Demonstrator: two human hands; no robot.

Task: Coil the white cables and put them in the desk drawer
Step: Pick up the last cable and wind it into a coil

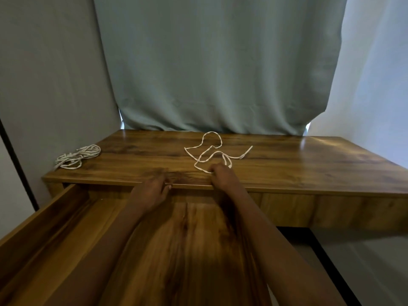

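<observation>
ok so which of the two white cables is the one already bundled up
The bundled cable at the desk's far left corner. The loose cable in the middle lies spread in open loops, its near end under the right hand.

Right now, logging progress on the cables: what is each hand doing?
Left hand: open, fingers resting at the desk edge, holding nothing.
Right hand: fingers curled on the loose white cable.

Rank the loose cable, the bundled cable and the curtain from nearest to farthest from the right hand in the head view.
1. Loose cable: at the right hand, its near loop touching the fingers.
2. Bundled cable: far left corner of the desk.
3. Curtain: hanging behind the desk's back edge.
</observation>
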